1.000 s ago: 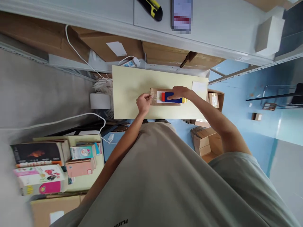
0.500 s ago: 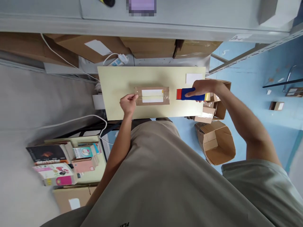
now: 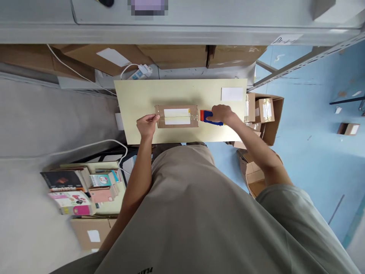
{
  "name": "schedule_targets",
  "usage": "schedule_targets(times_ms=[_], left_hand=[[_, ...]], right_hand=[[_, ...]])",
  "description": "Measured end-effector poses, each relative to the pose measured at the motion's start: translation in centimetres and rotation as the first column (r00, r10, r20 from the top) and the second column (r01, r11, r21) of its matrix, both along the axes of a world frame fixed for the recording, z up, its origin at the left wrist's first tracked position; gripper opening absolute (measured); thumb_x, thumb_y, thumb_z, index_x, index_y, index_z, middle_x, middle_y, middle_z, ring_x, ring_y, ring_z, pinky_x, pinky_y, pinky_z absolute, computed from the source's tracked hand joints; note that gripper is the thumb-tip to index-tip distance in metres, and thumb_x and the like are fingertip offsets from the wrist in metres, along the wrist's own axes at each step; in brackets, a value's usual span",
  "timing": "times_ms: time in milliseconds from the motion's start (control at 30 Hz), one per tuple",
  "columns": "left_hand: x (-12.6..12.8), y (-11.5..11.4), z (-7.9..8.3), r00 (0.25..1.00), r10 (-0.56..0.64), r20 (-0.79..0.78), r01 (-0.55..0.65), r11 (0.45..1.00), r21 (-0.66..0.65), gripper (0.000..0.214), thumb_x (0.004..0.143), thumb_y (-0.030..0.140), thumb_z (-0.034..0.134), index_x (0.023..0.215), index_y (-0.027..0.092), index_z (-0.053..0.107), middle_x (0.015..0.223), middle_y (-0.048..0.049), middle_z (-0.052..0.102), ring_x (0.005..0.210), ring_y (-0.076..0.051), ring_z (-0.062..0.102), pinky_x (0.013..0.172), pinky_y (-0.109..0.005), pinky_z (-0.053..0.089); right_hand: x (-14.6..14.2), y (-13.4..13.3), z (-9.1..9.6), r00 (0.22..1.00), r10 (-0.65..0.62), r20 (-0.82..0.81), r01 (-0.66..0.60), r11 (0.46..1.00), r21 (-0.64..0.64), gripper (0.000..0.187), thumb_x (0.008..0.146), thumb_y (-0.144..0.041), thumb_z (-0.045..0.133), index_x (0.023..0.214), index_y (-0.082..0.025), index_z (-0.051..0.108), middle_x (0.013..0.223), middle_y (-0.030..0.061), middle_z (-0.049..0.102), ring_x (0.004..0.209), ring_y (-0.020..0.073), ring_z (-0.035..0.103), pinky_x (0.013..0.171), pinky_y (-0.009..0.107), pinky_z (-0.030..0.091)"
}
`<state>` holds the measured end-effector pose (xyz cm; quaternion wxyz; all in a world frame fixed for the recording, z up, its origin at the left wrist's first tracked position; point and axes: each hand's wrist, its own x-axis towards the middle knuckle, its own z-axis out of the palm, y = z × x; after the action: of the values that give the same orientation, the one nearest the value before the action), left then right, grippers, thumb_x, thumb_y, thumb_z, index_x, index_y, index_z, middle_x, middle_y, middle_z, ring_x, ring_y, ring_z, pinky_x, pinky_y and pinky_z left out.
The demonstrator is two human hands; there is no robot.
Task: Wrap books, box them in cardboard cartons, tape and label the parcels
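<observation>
A flat brown cardboard box (image 3: pixel 194 118) lies on the pale yellow table (image 3: pixel 137 95). It has a white label (image 3: pixel 176 120) on top and shiny clear tape at its right end. At the box's left end is my left hand (image 3: pixel 147 125), thumb and fingers pinched on the edge. To the right, my right hand (image 3: pixel 221 113) grips a blue tape dispenser (image 3: pixel 212 117) from above. Its red front end points at the box, a small gap away. My hand covers much of the dispenser's back.
A white paper (image 3: pixel 232 94) lies at the table's back right corner. Behind stand cardboard boxes under a grey shelf (image 3: pixel 171 35) and a power strip (image 3: pixel 137 75). Open cartons (image 3: pixel 273 125) are on the right; stacked books (image 3: pixel 64 180) and a white cable (image 3: pixel 85 145) are on the left.
My right hand has brought the tape dispenser leftward, close to the box's right end. My left hand keeps its pinch at the box's left end. The view has shifted slightly.
</observation>
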<state>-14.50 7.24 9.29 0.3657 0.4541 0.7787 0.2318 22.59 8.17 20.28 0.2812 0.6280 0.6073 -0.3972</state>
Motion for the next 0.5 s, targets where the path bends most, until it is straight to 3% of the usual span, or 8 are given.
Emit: schedule_targets(times_ms=[100,200,333,400,500], left_hand=[[0.5,0.1,0.1,1.0,0.021,-0.011,-0.021,1.0,0.002,0.019,0.087,0.033,0.086,0.096,0.016,0.087,0.096,-0.0076,0.087,0.097,-0.025,0.083,0.096,-0.035,0.067],[0.9,0.0,0.1,1.0,0.02,0.002,-0.02,1.0,0.013,0.015,0.09,0.032,0.083,0.091,0.017,0.083,0.092,-0.0059,0.085,0.096,-0.024,0.081,0.092,-0.031,0.064],[0.4,-0.4,-0.4,0.997,-0.066,0.026,0.065,0.997,0.044,0.024,0.094,0.037,0.079,0.078,0.02,0.073,0.077,-0.0006,0.073,0.086,-0.021,0.073,0.082,-0.028,0.056],[0.1,-0.5,-0.7,0.991,-0.128,0.029,0.126,0.991,0.055,0.029,0.096,0.038,0.076,0.074,0.021,0.068,0.071,0.0013,0.064,0.078,-0.019,0.065,0.075,-0.027,0.05],[0.1,-0.4,-1.1,0.984,-0.177,0.032,0.175,0.983,0.052,0.029,0.099,0.035,0.073,0.075,0.021,0.067,0.068,0.0024,0.057,0.072,-0.018,0.055,0.071,-0.028,0.042]], right_hand=[[-1.9,-1.1,-0.9,0.999,0.019,0.04,-0.022,0.996,0.084,0.04,0.11,-0.043,0.073,0.131,-0.01,0.084,0.122,0.0265,0.085,0.116,0.0419,0.083,0.089,0.043,0.06],[-3.2,-2.5,-2.2,0.997,-0.028,0.068,0.018,0.99,0.141,0.033,0.112,-0.038,0.068,0.127,-0.013,0.085,0.123,0.0266,0.086,0.113,0.0409,0.084,0.085,0.043,0.058],[-3.9,-4.9,-4.0,0.972,-0.223,0.078,0.203,0.958,0.205,0.031,0.112,-0.032,0.067,0.131,-0.013,0.082,0.122,0.0262,0.086,0.109,0.0381,0.083,0.087,0.045,0.059],[-3.8,-6.1,-5.0,0.913,-0.406,0.046,0.378,0.881,0.285,0.036,0.116,-0.037,0.064,0.133,-0.009,0.079,0.126,0.0286,0.085,0.113,0.039,0.083,0.09,0.046,0.061],[-3.6,-7.7,-6.5,0.751,-0.631,-0.194,0.649,0.653,0.39,0.052,0.121,-0.056,0.054,0.128,-0.009,0.076,0.123,0.0283,0.084,0.111,0.0378,0.083,0.089,0.043,0.061]])
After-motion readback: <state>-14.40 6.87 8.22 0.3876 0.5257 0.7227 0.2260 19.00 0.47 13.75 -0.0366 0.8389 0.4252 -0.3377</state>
